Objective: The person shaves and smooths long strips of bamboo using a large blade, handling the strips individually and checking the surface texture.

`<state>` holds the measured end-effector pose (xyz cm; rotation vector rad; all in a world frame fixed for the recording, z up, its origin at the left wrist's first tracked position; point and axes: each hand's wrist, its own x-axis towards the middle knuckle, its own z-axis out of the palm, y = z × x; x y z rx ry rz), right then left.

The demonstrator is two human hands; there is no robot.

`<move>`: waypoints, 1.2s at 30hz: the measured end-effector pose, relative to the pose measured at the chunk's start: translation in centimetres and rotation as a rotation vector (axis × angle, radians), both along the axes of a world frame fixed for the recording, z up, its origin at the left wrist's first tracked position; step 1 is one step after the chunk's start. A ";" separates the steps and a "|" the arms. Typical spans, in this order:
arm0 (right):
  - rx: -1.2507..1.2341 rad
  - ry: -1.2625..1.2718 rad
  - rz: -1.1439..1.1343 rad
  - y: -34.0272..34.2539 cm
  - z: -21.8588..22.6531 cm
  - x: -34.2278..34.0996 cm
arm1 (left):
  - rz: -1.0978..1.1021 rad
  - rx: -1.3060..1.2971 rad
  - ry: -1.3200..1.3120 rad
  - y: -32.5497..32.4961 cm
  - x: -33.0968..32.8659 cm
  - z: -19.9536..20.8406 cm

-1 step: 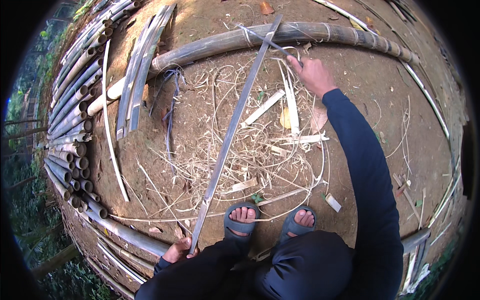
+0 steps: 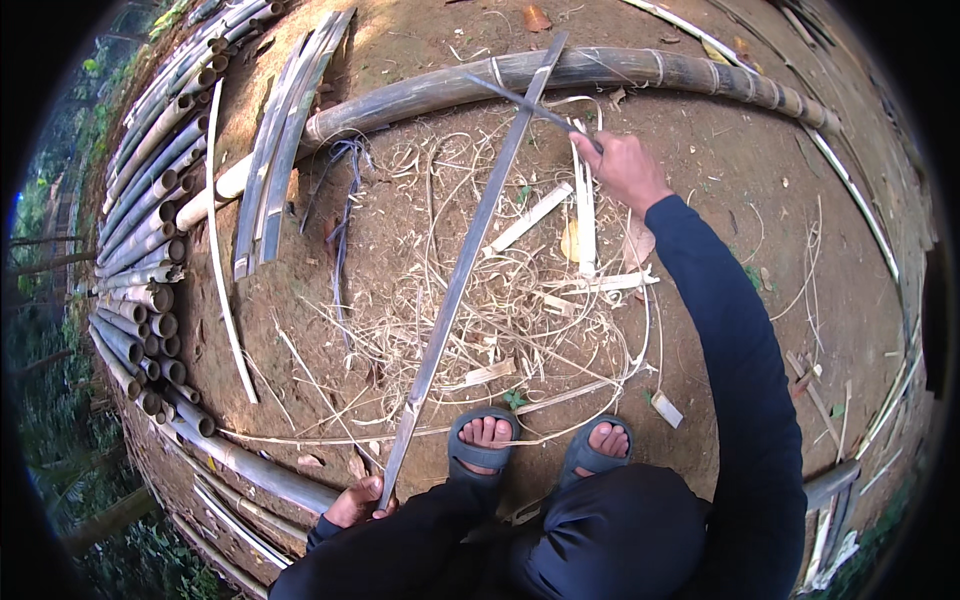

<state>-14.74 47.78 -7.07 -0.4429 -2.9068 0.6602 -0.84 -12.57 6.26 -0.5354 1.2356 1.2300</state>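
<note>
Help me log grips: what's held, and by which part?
Left hand: the strip, by its near end. Right hand: the knife, by its handle.

The bamboo strip [image 2: 468,248] looks smooth, the blade [image 2: 551,115] matt metal.

A strip [image 2: 462,272] is slanting from the left hand [image 2: 352,502] over shavings [image 2: 520,325] to a crosswise pole [image 2: 600,66], the knife [image 2: 550,114] in the right hand [image 2: 628,170] is crossing its far part, and slats [image 2: 285,150] are lying leftward, before stacked poles [image 2: 160,215] farther left.
</note>
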 end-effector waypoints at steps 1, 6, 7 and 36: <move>0.058 0.148 0.067 -0.7 -0.6 0.9 | 0.044 0.054 -0.025 -1.6 0.4 -1.0; 0.018 0.005 -0.333 4.4 -0.9 -1.7 | 0.097 0.065 -0.064 -2.0 1.2 -3.7; 0.008 0.012 -0.366 4.5 -0.7 -2.1 | 0.065 0.056 -0.029 -2.1 1.1 -3.6; 0.088 -0.114 -0.096 3.9 1.0 0.0 | -0.546 -0.591 1.101 0.8 2.8 -6.8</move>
